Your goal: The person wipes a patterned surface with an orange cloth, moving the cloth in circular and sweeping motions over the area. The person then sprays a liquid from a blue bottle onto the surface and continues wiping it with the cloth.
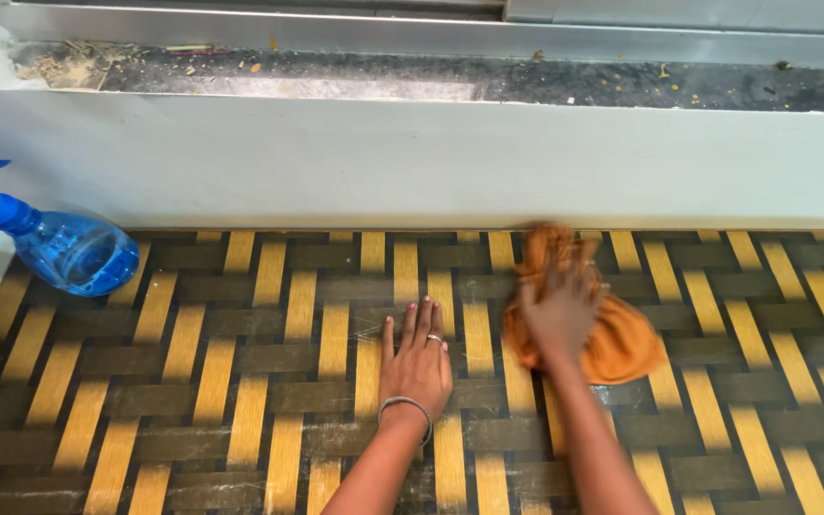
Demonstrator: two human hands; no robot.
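One woven-pattern tabletop (240, 381) fills the view below a white wall (383, 162). On it, near the wall, lies an orange cloth (622, 343), pressed under the blurred right hand (560, 310). The left hand (417, 358) rests flat, fingers spread. A blue spray bottle (69, 250) lies far left.

Blue spray bottle (67, 250) — far left, lying tilted.
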